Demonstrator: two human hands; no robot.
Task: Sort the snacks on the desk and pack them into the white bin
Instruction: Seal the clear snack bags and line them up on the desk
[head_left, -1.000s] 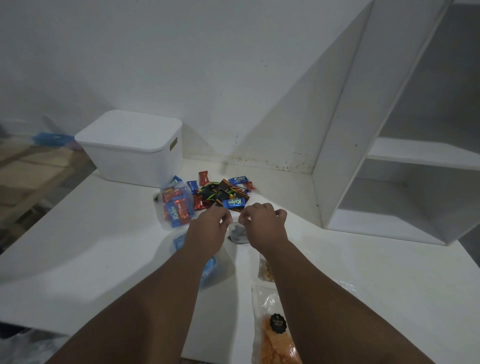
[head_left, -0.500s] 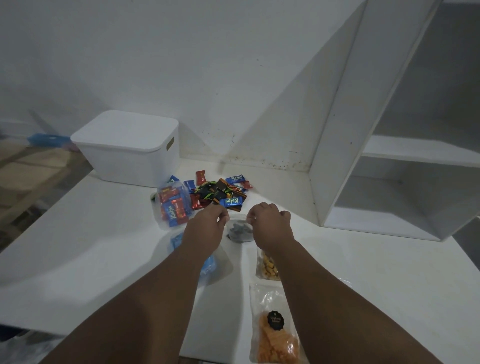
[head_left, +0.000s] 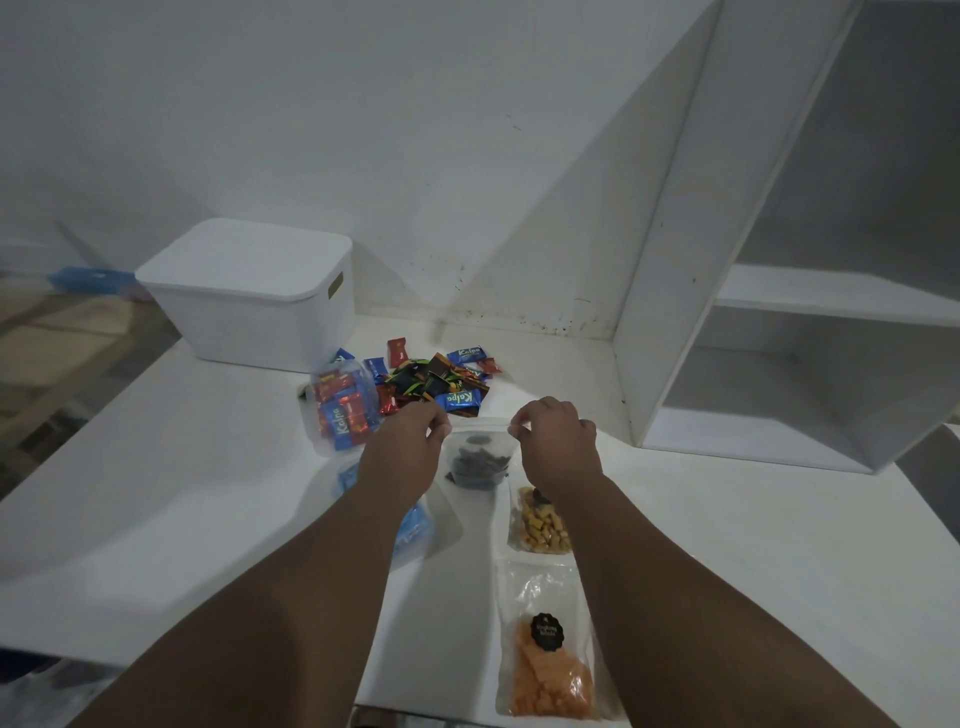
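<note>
Both pinching: left grip (head_left: 410, 441) and right grip (head_left: 558, 441) each hold a top corner of the clear pouch (head_left: 478, 465) of dark snacks, mid-worktop (head_left: 156, 519). Lidded bin (head_left: 249, 296) at 10 o'clock from it, loose candy pile (head_left: 436, 382) at 12. The pouch looks light, floppy, slick film; contents probably brittle. Best taken by the sealed top edge, not squeezed mid-body. Whether its bottom touches the worktop: cannot tell.

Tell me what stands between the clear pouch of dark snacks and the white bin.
The white lid sits closed on the white plastic bin, blocking entry. On the desk between lie a clear bag of red and blue wafers and a loose pile of wrapped candies. The left hand and right hand pinch the clear pouch.
</note>
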